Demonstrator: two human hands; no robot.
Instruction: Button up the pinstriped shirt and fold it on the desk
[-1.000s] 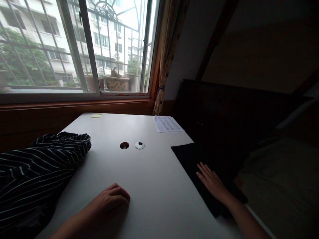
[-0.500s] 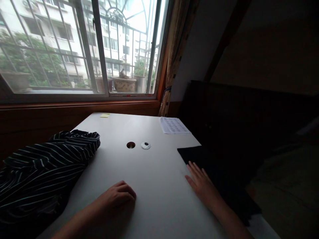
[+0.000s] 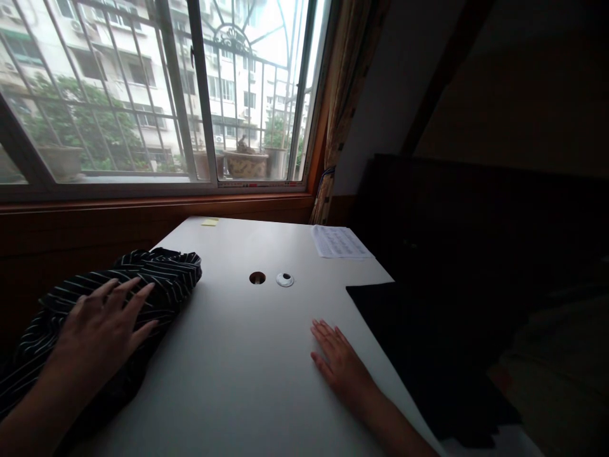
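A crumpled black cloth garment with white stripes (image 3: pixel 178 270) lies along the left edge of the white table (image 3: pixel 247 355). My left hand (image 3: pixel 102 324) is over it with the fingers spread; whether it touches the cloth I cannot tell. On the right half of the tabletop, my right hand (image 3: pixel 340 365) is palm down with its fingers stretched out, holding nothing. To the right of that hand, a dark flat cloth (image 3: pixel 404 336) covers the table's right side, its far corner near the printed sheets.
Printed paper sheets (image 3: pixel 340 242) lie at the far right corner, a yellow sticky note (image 3: pixel 210 222) at the far left. A cable hole (image 3: pixel 257 278) and its round white cover (image 3: pixel 285 279) sit mid-table. Beyond are a barred window (image 3: pixel 247 95) and a tied curtain (image 3: pixel 326 190).
My left hand has gone from resting curled on the tabletop to spread over the striped garment. My right hand has slid left off the dark cloth. The view has turned slightly left.
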